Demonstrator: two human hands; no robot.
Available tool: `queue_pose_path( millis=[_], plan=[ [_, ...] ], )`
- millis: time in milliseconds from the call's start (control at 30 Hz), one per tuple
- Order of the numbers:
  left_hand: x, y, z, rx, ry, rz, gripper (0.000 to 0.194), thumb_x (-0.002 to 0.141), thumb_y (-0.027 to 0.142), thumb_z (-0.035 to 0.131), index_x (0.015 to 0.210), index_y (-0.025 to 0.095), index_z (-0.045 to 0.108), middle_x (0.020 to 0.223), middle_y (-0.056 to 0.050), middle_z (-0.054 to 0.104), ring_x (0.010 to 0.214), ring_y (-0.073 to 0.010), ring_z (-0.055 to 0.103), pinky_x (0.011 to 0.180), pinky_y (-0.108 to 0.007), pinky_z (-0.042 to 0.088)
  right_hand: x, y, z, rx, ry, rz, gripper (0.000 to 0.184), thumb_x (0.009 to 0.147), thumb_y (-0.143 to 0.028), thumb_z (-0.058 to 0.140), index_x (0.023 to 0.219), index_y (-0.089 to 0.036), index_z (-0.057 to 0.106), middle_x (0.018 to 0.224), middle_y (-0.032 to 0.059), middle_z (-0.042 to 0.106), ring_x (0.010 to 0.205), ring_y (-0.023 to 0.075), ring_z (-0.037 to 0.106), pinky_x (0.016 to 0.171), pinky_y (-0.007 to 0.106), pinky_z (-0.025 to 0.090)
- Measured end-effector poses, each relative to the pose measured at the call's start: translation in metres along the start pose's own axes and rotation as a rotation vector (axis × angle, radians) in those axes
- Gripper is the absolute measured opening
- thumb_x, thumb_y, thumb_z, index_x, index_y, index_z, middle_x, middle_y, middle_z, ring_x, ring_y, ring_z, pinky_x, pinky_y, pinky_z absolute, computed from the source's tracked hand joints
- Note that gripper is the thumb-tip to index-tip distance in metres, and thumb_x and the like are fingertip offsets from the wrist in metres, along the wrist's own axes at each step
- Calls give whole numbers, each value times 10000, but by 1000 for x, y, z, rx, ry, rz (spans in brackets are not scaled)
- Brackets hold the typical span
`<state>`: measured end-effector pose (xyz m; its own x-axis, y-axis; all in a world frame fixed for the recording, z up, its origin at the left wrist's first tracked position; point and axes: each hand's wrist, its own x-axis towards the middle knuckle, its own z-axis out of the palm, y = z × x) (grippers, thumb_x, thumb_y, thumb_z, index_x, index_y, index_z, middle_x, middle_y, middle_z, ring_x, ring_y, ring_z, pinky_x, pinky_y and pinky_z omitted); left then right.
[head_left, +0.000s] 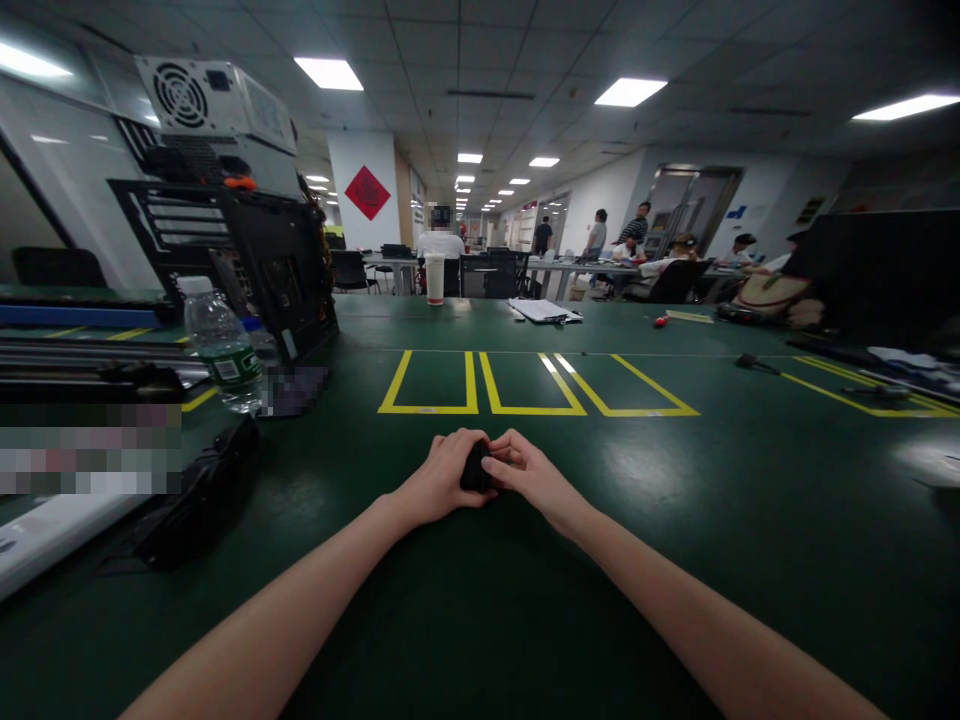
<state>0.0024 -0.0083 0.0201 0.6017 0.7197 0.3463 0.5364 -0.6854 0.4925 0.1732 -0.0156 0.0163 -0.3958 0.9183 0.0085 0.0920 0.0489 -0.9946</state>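
Note:
A small black object (475,468) sits between my two hands, low over the green table (480,620). My left hand (442,472) is closed around it from the left, fingers over the top and thumb underneath. From the other side, my right hand (529,472) pinches its right edge with bent fingers. Most of the object is covered by my fingers, so its kind cannot be made out. Just beyond my hands, yellow tape outlines (536,410) mark three areas on the table.
On the left stand a water bottle (225,345), an open computer case (277,270) with a power supply (217,100) on top, and a black strap-like item (199,495). A white cup (435,278) and a clipboard (546,310) stand at the far edge. Several people sit or stand beyond.

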Motion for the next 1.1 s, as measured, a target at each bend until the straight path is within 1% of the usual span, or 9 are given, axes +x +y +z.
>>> queue_pose_path(
  millis=[100, 200, 300, 400, 500, 700, 867, 967, 1100],
  plan=[
    [0, -2, 2, -4, 15, -9, 527, 659, 298, 629, 1100, 222, 349, 1043, -41, 463, 955, -215, 448, 836, -369, 335, 3, 5, 1, 4, 33, 8, 251, 712, -376, 550, 889, -212, 480, 946, 18, 543, 908, 175, 527, 777, 350, 445],
    [1, -3, 4, 4, 25, -15, 529, 653, 300, 632, 1094, 223, 350, 1042, -39, 463, 941, -215, 451, 828, -367, 338, 6, 9, 2, 23, 58, 55, 311, 698, -376, 567, 938, -201, 475, 971, 38, 542, 916, 181, 526, 772, 348, 448],
    [1, -4, 6, 20, 36, -8, 527, 650, 300, 632, 1089, 219, 352, 1043, -41, 460, 940, -214, 449, 827, -364, 335, 7, 8, 1, 42, 43, 92, 315, 697, -361, 571, 937, -177, 483, 977, 56, 540, 910, 183, 533, 776, 346, 446],
    [1, -5, 6, 32, 49, -5, 528, 650, 300, 630, 1089, 213, 350, 1030, -44, 460, 938, -216, 448, 814, -363, 337, 4, 3, 0, 24, 6, 55, 283, 666, -312, 611, 886, -182, 489, 947, 34, 539, 897, 178, 536, 780, 346, 443],
    [0, -5, 5, 27, 18, 11, 525, 667, 293, 613, 1106, 211, 339, 1027, -47, 459, 939, -210, 449, 817, -360, 336, -1, -2, 0, 43, -28, 21, 342, 628, -267, 651, 907, -210, 462, 918, 10, 541, 886, 171, 540, 778, 347, 441],
    [0, 4, -3, 5, -12, 2, 513, 677, 284, 607, 1112, 216, 344, 1058, -51, 454, 969, -213, 441, 842, -367, 327, 1, 1, 2, 97, -1, 46, 279, 697, -388, 565, 885, -209, 463, 855, 7, 560, 875, 170, 543, 779, 352, 439],
    [-1, 10, -7, -10, -29, -28, 478, 689, 279, 593, 1103, 227, 358, 1064, -51, 458, 972, -228, 450, 835, -390, 331, 6, 9, 2, 82, 52, 84, 318, 687, -391, 576, 921, -198, 482, 931, 32, 557, 896, 175, 539, 784, 347, 444],
    [-1, 11, -8, -11, -33, -35, 471, 685, 282, 597, 1092, 224, 367, 1068, -51, 459, 973, -229, 451, 835, -391, 331, 5, 6, 1, 71, 62, 130, 318, 692, -379, 572, 933, -187, 496, 975, 47, 546, 919, 181, 532, 803, 352, 435],
    [-1, 11, -8, -11, -27, -29, 476, 682, 286, 603, 1091, 222, 370, 1055, -51, 465, 968, -224, 453, 833, -382, 331, -1, -4, 2, 27, 13, 65, 259, 683, -325, 590, 885, -190, 500, 981, 29, 540, 938, 178, 520, 817, 350, 421]
  ],
)
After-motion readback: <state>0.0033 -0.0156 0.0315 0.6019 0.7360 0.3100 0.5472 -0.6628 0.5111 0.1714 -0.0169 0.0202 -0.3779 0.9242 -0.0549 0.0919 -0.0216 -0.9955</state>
